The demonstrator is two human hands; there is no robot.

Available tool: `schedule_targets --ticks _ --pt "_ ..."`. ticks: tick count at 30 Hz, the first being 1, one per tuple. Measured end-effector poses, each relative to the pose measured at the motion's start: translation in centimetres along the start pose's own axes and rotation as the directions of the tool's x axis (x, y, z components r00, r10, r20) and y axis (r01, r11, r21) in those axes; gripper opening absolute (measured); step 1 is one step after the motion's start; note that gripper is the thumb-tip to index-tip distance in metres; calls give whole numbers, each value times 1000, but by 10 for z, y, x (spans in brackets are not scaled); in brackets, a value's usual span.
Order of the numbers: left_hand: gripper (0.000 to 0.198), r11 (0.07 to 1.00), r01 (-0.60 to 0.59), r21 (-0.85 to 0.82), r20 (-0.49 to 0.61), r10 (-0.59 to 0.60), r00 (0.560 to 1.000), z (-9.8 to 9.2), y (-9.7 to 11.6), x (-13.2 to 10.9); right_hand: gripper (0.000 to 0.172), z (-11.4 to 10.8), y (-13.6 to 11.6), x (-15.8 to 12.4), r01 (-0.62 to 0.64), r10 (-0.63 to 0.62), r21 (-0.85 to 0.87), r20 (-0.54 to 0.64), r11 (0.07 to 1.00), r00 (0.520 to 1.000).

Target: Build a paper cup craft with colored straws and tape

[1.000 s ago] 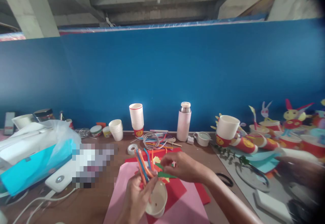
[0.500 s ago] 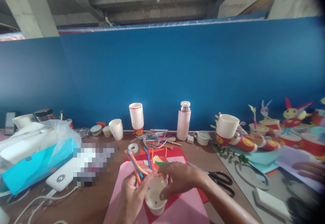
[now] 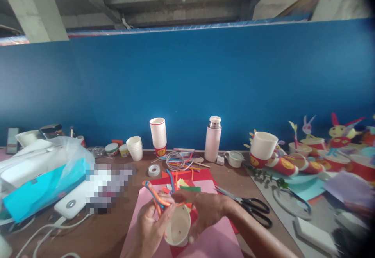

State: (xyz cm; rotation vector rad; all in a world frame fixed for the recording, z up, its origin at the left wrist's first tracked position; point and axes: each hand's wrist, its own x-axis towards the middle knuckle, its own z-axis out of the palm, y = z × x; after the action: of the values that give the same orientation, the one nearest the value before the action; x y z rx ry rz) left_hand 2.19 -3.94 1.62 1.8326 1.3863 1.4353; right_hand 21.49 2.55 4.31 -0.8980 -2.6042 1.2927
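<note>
A white paper cup [image 3: 177,226] is tipped with its mouth toward me, small dark spots or holes showing inside. My left hand [image 3: 150,225] is closed at the cup's left side, gripping twisted orange and blue pipe cleaners [image 3: 156,195] that stick up past the fingers. An orange piece runs along the cup's far edge. My right hand [image 3: 209,211] curves around the far right of the cup, thumb spread away from the fingers; its fingertips are partly hidden. Beneath lie pink paper [image 3: 222,238] and red paper [image 3: 209,176] with coloured scraps.
Black-handled scissors [image 3: 252,207] lie open on the right. Behind are tape [image 3: 153,170], stacked cups [image 3: 158,137], a wire coil [image 3: 175,161] and a thermos [image 3: 213,141]. Decorated cups [image 3: 334,160] crowd the right; a power bank [image 3: 72,205] lies left. Another person's hand [image 3: 360,195] blurs at far right.
My right thumb has come out of the cup to its right side. The cup has shifted slightly left and tilted, and the pipe cleaners lean lower.
</note>
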Motion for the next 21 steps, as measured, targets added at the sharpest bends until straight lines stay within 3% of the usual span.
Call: schedule_targets --ticks 4,8,13,18,21 --pt "14 994 100 -34 13 -99 995 1 -8 -3 76 9 -3 4 -57 56 -53 -22 997 998" --pt "13 985 125 -122 6 -125 992 1 -19 -3 54 7 0 5 -66 58 -70 -108 995 992" --pt "12 975 151 -164 -11 -155 988 0 -17 -1 54 0 12 7 -96 88 -42 -150 995 985" --pt "15 979 188 -80 23 -187 982 2 -10 2 53 -1 15 7 -115 109 -40 -143 993 984" --pt "14 988 152 -28 11 -152 988 4 -11 3 54 0 13 6 -115 108 -40 -146 993 983"
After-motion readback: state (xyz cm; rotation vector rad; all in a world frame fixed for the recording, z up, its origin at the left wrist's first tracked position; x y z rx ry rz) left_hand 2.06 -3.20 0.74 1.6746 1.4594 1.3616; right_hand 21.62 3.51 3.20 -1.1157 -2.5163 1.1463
